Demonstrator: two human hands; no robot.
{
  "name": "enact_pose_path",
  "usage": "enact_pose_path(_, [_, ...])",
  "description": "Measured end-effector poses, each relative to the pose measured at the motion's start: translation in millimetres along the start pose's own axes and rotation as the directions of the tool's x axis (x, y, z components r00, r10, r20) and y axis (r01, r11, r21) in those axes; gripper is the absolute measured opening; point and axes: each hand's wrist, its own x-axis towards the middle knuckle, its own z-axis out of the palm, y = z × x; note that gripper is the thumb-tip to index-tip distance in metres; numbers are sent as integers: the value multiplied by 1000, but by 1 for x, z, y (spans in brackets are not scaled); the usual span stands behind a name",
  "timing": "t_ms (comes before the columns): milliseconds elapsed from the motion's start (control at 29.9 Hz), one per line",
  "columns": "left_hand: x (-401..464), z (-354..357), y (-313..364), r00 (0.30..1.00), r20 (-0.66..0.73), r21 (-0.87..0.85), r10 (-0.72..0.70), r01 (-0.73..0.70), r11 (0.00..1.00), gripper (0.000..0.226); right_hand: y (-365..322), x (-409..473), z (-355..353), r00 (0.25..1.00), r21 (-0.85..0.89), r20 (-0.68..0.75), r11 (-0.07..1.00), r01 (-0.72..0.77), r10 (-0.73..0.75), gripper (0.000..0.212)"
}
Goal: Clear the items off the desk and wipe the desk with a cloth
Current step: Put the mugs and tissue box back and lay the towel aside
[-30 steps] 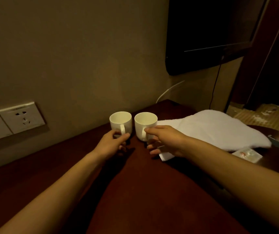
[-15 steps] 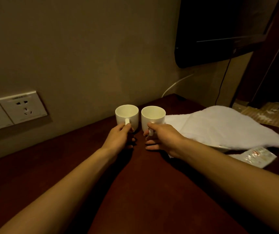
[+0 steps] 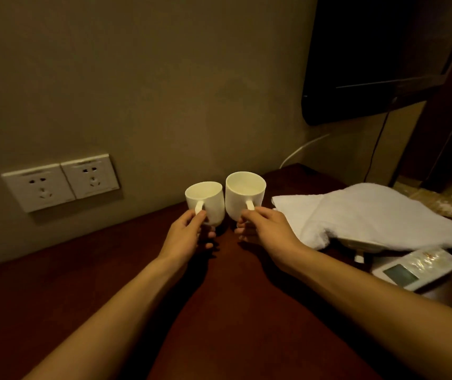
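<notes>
1. Left hand (image 3: 185,235): grip clenched on the handle of the left mug (image 3: 206,202), white, tilted slightly, base just above the counter (image 3: 109,270).
2. Right hand (image 3: 264,229): grip clenched on the handle of the right mug (image 3: 245,193), white, held just beside the left mug; contact between them cannot be told.
3. White cloth (image 3: 370,215): crumpled, on the counter to the right of the mugs, partly covering a pale object.
4. Remote control (image 3: 416,267): wrapped in clear film, near the cloth's front edge.
5. Two wall sockets (image 3: 60,181): left, above the counter.
6. Dark screen (image 3: 370,56): wall, upper right.
</notes>
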Motion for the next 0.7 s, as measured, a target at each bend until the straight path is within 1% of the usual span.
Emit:
enact_pose_path(67, [-11,-17,4,999,-25,-16,25,-26,1000,13,-1,-7,17,997,-2,50,998,57,-56,11])
enact_pose_path(100, [-17,-28,5,997,-41,-7,62,-62,998,10,-1,-10,27,994,-2,70,997,79,-78,7])
enact_pose_path(167, [-27,-49,5,988,-72,56,135,-131,990,9,-1,-15,49,990,-3,97,994,106,-105,6])
enact_pose_path(200, [-34,-61,6,984,-91,89,154,-146,985,10,0,-18,62,987,-6,115,993,115,-113,5])
enact_pose_path(267, [-49,-85,9,977,-128,100,169,-157,983,9,1,-23,88,981,-9,153,992,126,-123,8])
enact_pose_path(367, [-69,-121,13,967,-184,104,177,-159,982,12,4,-30,128,971,-11,202,991,134,-129,14])
enact_pose_path(601, [-106,-211,11,935,-320,113,155,-125,986,8,7,-44,224,929,-3,352,992,128,-119,13])
enact_pose_path(701, [-121,-247,7,918,-367,114,149,-115,987,11,9,-50,260,903,-21,418,992,122,-102,16])
